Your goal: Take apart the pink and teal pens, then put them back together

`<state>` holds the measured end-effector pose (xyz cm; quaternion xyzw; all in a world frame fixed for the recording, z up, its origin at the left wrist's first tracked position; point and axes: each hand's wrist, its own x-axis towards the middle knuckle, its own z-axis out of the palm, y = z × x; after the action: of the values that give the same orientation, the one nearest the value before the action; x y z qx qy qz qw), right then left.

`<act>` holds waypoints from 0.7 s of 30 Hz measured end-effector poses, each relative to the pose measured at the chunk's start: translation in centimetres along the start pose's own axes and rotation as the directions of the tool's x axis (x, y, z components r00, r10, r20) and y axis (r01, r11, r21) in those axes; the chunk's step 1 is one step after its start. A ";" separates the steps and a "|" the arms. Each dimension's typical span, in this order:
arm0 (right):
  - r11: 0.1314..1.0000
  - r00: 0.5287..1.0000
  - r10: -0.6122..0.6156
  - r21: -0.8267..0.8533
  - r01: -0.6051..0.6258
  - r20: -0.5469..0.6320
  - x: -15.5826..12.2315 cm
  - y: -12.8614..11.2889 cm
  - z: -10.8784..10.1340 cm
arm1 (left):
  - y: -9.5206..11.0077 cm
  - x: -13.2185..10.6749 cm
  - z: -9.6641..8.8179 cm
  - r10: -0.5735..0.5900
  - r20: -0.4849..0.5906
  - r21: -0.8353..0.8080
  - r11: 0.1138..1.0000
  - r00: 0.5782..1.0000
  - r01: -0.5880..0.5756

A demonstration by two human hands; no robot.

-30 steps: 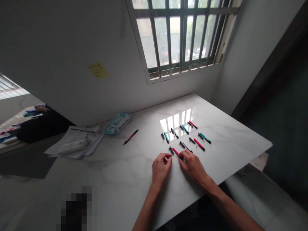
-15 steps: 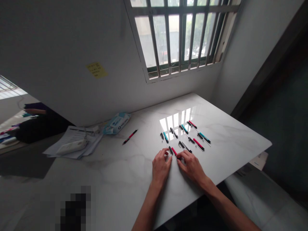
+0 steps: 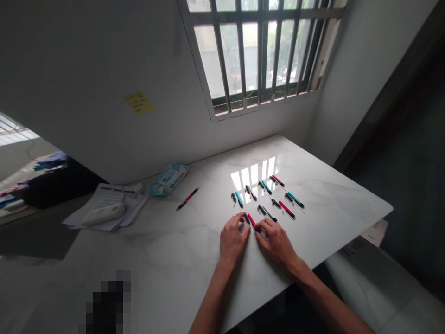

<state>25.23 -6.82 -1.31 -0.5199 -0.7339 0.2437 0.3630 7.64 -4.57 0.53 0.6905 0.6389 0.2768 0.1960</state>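
Note:
At the near end of a spread of taken-apart pens, my left hand [image 3: 232, 241] curls over a black pen piece [image 3: 246, 218], its index finger and thumb at the two ends. Close beside it lies a pink pen barrel [image 3: 251, 219]. My right hand [image 3: 275, 239] has its bent fingers and thumb at the lower end of that barrel. A thin white refill, partly hidden, lies between the two hands. Just beyond are a grey pen barrel [image 3: 269, 213] and another pink pen barrel [image 3: 287, 209], each with a black piece next to it.
Teal barrels [image 3: 239, 199] and more pen parts lie farther back on the marble-patterned table [image 3: 330, 218]. A whole red-and-black pen [image 3: 187, 199] rests to the left. Behind it are a wipes pack [image 3: 169, 179] and papers [image 3: 104, 192]. A barred window [image 3: 260, 55] is above.
My left thumb has shifted slightly toward the black piece; my right hand stays nearly still. In the left background, another person's arm has gone from view. The laid-out parts have not moved.

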 end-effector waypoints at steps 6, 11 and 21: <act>0.995 0.996 -0.025 0.095 0.034 -0.090 -0.6 0.3 0.0 | -3.8 2.8 -3.9 -0.047 -0.085 0.077 0.996 0.995 0.053; 0.991 0.995 -0.064 0.116 0.072 -0.073 -0.5 0.4 0.3 | -9.0 8.7 -7.4 -0.051 -0.259 0.396 0.905 0.965 0.154; 0.990 0.992 -0.083 0.107 0.092 -0.091 -0.1 0.2 0.3 | -14.9 14.5 -10.4 -0.160 -0.321 0.493 0.813 0.934 0.309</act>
<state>25.11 -6.83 -1.67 -0.4762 -0.7249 0.2453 0.4331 -10.00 10.54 1.15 0.5894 0.7915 0.1504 -0.0588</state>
